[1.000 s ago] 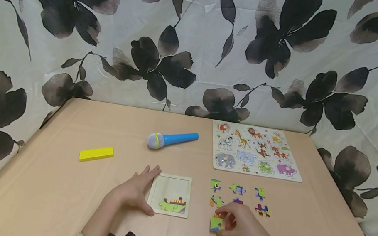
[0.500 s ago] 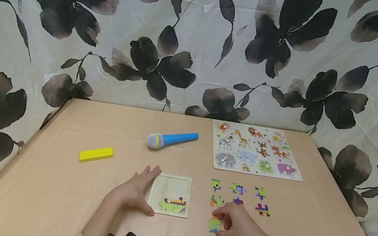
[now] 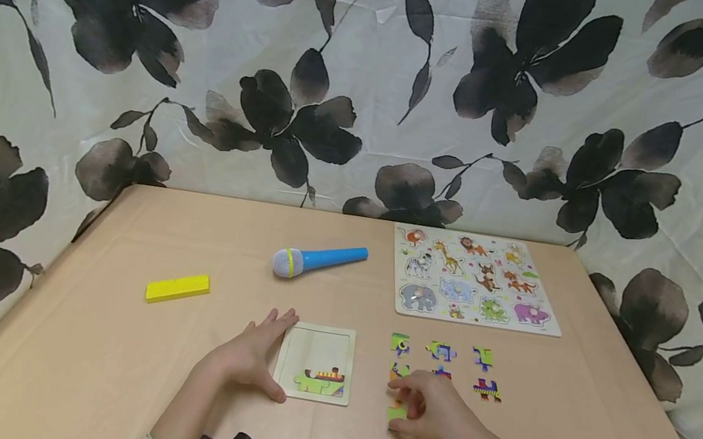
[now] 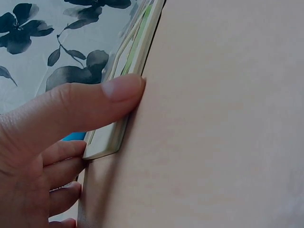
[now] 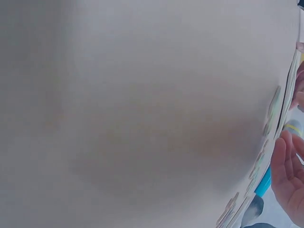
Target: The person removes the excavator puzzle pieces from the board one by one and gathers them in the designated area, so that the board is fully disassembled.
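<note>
My left hand point(image 3: 249, 358) grips the left side of a square puzzle tray point(image 3: 318, 347). Its thumb lies over the near edge in the left wrist view, and the fingers point(image 4: 66, 164) sit beside the corner. Green pieces with a red-and-black row point(image 3: 321, 381) fill the tray's lower right. Over the wood, my right hand point(image 3: 440, 414) pinches a green puzzle piece point(image 3: 396, 413) between thumb and index finger, partly covering it. Behind these fingers are loose puzzle pieces, among them one at the far left point(image 3: 400, 344), one with a striped pattern point(image 3: 487, 389), and several others.
A blue toy microphone point(image 3: 319, 261) lies behind the tray. To the left is a yellow block point(image 3: 178, 288). An animal puzzle board point(image 3: 474, 282) takes the back right of the table point(image 3: 107, 365), and a floral cloth point(image 3: 407, 143) hangs behind it.
My right hand has shifted a little to the left with the green puzzle piece, and now covers more of it and of a loose piece behind. The left hand stays at the tray.
</note>
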Action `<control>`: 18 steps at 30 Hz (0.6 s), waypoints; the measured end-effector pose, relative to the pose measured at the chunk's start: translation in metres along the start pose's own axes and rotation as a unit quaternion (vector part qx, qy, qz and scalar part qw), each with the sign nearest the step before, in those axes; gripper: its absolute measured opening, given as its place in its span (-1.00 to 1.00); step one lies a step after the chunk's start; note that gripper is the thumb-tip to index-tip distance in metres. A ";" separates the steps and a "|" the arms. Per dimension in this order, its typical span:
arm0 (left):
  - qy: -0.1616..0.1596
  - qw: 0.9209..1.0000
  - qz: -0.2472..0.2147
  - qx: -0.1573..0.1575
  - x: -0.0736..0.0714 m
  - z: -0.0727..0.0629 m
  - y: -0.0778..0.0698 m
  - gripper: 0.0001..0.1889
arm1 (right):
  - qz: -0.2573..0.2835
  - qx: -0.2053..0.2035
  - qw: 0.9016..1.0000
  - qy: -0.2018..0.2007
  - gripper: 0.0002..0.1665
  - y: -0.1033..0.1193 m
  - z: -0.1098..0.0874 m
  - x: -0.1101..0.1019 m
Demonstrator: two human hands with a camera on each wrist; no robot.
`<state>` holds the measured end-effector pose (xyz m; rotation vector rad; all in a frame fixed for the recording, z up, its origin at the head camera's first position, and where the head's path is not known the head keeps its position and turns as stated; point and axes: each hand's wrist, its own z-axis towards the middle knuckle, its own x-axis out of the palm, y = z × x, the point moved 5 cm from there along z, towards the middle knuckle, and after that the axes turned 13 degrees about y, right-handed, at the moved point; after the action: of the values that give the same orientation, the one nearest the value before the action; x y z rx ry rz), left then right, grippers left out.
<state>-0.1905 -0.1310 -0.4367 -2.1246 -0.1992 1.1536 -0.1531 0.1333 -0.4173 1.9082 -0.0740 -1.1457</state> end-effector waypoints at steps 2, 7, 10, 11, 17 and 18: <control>0.000 1.000 0.000 0.001 0.000 0.000 0.000 0.20 | 0.002 -0.004 1.000 -0.007 -0.53 0.002 0.003 0.001; -0.001 1.000 0.000 0.002 0.000 0.000 0.000 0.20 | 0.025 -0.014 0.999 -0.017 -0.57 0.008 0.012 0.005; -0.001 1.000 0.001 0.002 0.000 0.000 0.000 0.20 | 0.032 -0.014 0.999 -0.020 -0.58 0.014 0.018 0.008; -0.001 1.000 0.001 0.001 0.000 0.000 0.000 0.20 | 0.034 -0.013 0.999 -0.020 -0.59 0.016 0.021 0.009; -0.002 1.000 0.003 0.002 0.001 -0.001 -0.001 0.20 | 0.043 -0.022 0.999 -0.019 -0.58 0.030 0.037 0.015; -0.002 1.000 0.003 0.002 0.001 -0.001 -0.001 0.20 | 0.047 -0.024 0.998 -0.019 -0.57 0.032 0.040 0.016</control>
<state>-0.1894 -0.1301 -0.4363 -2.1214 -0.1915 1.1616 -0.1619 0.0809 -0.4128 1.8226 -0.1545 -1.1104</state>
